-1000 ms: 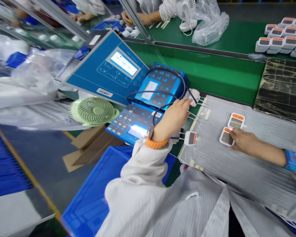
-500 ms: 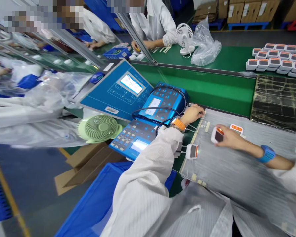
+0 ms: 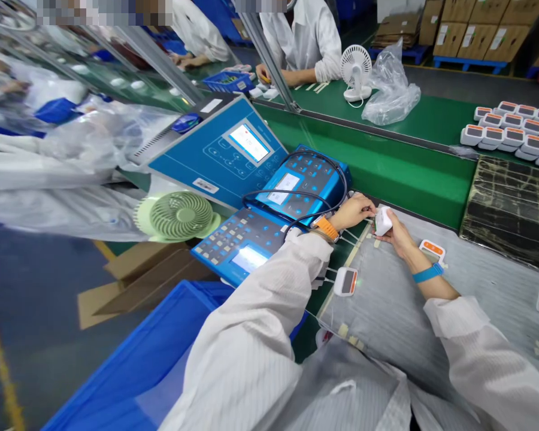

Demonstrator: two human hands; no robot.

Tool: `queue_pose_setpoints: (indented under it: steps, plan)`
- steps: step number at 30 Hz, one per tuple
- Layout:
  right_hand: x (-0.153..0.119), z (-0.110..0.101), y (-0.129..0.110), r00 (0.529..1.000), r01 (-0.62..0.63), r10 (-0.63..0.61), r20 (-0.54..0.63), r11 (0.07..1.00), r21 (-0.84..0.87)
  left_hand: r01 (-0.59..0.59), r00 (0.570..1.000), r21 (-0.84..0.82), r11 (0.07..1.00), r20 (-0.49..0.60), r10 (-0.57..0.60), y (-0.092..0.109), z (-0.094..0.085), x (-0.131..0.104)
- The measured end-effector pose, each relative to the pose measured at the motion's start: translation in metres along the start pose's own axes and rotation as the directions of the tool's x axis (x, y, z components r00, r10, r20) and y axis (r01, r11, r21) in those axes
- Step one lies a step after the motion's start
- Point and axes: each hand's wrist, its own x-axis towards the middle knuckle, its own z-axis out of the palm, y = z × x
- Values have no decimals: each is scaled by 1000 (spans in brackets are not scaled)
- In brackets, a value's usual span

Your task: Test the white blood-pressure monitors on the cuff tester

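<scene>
My right hand [image 3: 399, 234] grips a small white device [image 3: 383, 221], turned so that its white casing shows and its screen is hidden. Right beside it, the fingers of my left hand [image 3: 356, 211] are pinched on the end of a thin white cable, mostly hidden by the fingers. A second white device [image 3: 345, 281] with an orange strip and dark screen lies at the mat's left edge, joined to white cables. Another device [image 3: 432, 250] with an orange top lies on the grey mat [image 3: 399, 299] behind my right wrist.
Blue keypad testers [image 3: 303, 185] with black cables stand left of my hands, near a green fan [image 3: 182, 215]. A blue bin [image 3: 161, 341] is below. Several white devices [image 3: 512, 129] sit on the far green bench, where a co-worker [image 3: 300, 42] sits behind a white fan [image 3: 356, 69].
My right hand has carried the white device left and away from me to my left fingertips, turning its screen out of sight. My left hand stays near the cables. The view has shifted slightly.
</scene>
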Motion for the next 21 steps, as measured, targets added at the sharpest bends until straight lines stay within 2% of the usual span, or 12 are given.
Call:
queue_pose_setpoints:
  steps: [14, 18, 21]
  plan:
    - [0, 4, -2, 999, 28, -30, -24, 998, -61, 12, 999, -123, 992, -31, -16, -1, 3, 1]
    - [1, 8, -1, 997, 40, -46, -58, 994, -101, 1, 997, -174, 985, -82, -15, -2, 5, 0]
    - [1, 8, -1, 998, 29, -34, -57, 995, -94, 0, 987, -141, 990, -157, -22, 0, 7, -2]
